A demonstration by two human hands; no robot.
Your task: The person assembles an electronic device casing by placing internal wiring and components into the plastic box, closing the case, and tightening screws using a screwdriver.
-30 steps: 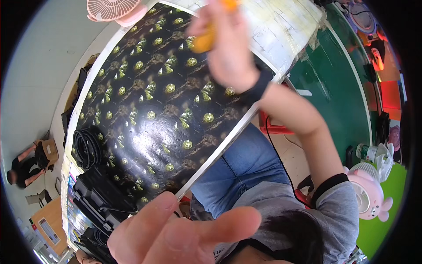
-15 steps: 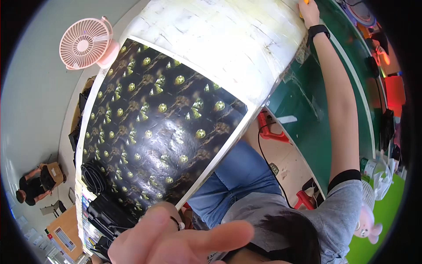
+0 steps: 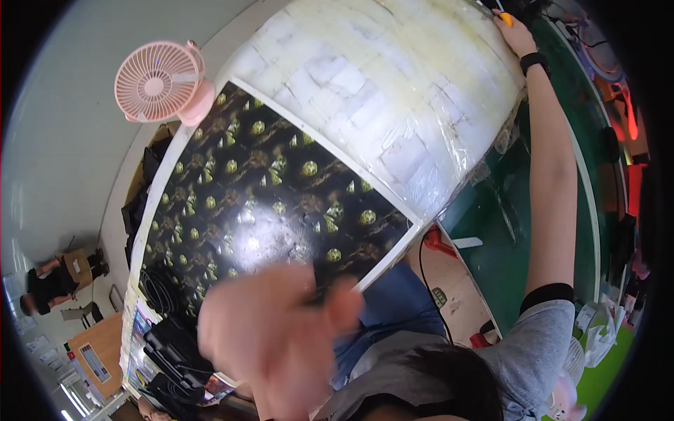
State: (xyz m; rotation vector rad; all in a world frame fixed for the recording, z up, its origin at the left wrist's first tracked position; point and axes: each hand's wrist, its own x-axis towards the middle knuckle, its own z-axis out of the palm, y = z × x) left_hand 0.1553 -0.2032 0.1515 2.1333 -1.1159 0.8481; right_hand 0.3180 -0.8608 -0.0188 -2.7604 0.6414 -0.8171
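My right hand (image 3: 518, 34) reaches to the far right corner of a white marble-look board wrapped in clear film (image 3: 393, 91). Its fingers are closed on an orange-handled tool (image 3: 506, 18) with a thin light shaft; the tool's kind is too small to tell. Close to the camera, my left hand (image 3: 277, 330) hangs above the near edge of the dark patterned tabletop (image 3: 274, 189). Motion smears its fingers, and nothing can be made out in them.
A pink fan (image 3: 156, 83) stands at the tabletop's left edge. Black cables (image 3: 160, 289) and a black device (image 3: 175, 351) lie near the left. On the right is a green table (image 3: 491, 252). Another person (image 3: 45, 288) carries a box in the far left.
My left hand has risen and moved right, its fingers now blurred. The view has shifted, so the table sits lower. My right hand still holds the orange-handled tool at the board's far corner.
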